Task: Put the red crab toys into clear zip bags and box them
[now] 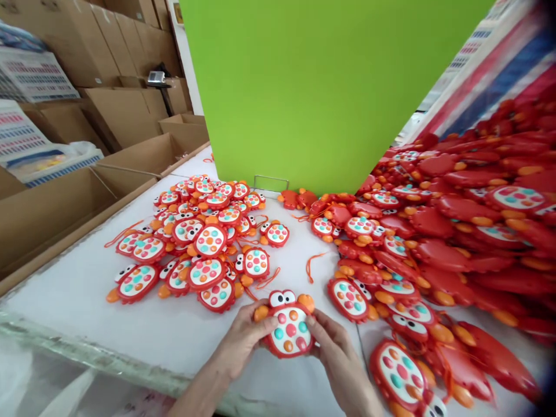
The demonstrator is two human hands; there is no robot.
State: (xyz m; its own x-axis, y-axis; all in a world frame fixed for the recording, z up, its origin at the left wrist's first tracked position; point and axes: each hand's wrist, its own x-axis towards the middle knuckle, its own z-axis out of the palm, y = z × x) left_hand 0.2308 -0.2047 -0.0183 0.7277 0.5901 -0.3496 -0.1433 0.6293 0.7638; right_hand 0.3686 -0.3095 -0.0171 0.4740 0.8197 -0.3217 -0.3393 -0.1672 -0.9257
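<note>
Both hands are gripping one red crab toy (289, 331) near the white worktop's (78, 289) front edge, left hand (241, 341) closing on its left side, right hand (334, 347) on its right. Similar toys are lying in a cluster (204, 243) behind-left and a heap (456, 231) to the right.

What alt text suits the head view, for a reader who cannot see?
The left hand and right hand hold a red crab toy at a white table. More toys lie in a pile at left and a bigger heap at right, before a green panel.
</note>
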